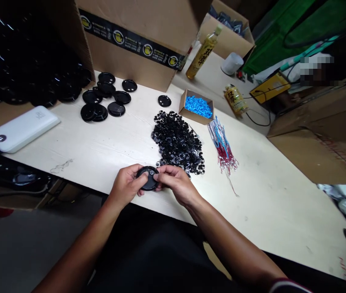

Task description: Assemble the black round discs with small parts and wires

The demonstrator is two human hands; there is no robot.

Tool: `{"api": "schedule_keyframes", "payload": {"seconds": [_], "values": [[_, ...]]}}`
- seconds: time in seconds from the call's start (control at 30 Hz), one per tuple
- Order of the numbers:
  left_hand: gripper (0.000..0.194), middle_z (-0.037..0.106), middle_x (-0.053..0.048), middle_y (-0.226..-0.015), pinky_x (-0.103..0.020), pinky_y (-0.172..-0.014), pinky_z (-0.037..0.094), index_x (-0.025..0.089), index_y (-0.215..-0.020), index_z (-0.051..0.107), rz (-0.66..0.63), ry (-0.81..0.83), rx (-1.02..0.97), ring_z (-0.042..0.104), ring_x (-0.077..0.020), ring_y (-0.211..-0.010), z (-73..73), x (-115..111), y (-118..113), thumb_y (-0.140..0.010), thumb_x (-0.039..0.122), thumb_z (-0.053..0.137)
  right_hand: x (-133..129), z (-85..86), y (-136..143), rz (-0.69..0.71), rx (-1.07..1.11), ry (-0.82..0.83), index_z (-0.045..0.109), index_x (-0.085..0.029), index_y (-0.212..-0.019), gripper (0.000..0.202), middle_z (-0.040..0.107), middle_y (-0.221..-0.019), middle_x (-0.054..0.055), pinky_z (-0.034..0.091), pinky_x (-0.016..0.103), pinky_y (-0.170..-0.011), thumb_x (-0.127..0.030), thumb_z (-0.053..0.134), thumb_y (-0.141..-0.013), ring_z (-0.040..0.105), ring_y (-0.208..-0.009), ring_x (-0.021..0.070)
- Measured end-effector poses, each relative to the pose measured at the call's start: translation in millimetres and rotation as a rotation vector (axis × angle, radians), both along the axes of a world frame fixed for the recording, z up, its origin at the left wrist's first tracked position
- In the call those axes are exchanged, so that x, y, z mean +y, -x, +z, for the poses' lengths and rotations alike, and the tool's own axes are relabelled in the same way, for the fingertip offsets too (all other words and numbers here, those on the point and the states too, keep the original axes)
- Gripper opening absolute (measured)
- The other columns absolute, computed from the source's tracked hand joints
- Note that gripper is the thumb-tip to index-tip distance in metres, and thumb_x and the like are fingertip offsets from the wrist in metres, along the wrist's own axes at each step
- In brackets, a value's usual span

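Over the table's front edge, my left hand (127, 185) and my right hand (174, 181) hold one round black disc (148, 183) between them. My left thumb lies on its face, and my right thumb and fingers pinch its right side near a small round detail. Just beyond my hands spreads a heap of small black parts (179, 142). A single black disc (164, 101) lies behind the heap, and several more black discs (116, 108) are grouped at the back left.
A small box of blue pieces (181, 103) stands behind the heap, beside a bundle of red and blue wires (223, 144). On the left lie a white power bank (23, 128) and a large pile of black parts (23, 61). Two bottles (202, 55) and cardboard boxes are farther back.
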State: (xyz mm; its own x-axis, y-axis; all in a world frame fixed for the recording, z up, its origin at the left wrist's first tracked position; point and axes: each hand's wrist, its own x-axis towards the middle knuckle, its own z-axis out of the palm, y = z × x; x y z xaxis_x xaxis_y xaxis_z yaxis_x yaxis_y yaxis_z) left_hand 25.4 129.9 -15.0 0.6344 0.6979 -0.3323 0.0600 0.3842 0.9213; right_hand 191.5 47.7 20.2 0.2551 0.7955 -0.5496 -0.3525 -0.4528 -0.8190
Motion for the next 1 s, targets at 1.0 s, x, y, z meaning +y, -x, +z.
{"api": "schedule_keyframes", "payload": {"seconds": [1.0], "values": [[0.018, 0.067, 0.003, -0.066, -0.018, -0.042, 0.052, 0.016, -0.088, 0.071, -0.139, -0.190, 0.139, 0.062, -0.0101, -0.045, 36.2, -112.7, -60.3, -0.089, 0.034, 0.072, -113.7, 1.9, -46.0, -0.095, -0.151, -0.180, 0.070, -0.019, -0.078, 0.016, 0.061, -0.069, -0.003, 0.039, 0.026, -0.063, -0.032, 0.078, -0.075, 0.052, -0.066, 0.0135]]}}
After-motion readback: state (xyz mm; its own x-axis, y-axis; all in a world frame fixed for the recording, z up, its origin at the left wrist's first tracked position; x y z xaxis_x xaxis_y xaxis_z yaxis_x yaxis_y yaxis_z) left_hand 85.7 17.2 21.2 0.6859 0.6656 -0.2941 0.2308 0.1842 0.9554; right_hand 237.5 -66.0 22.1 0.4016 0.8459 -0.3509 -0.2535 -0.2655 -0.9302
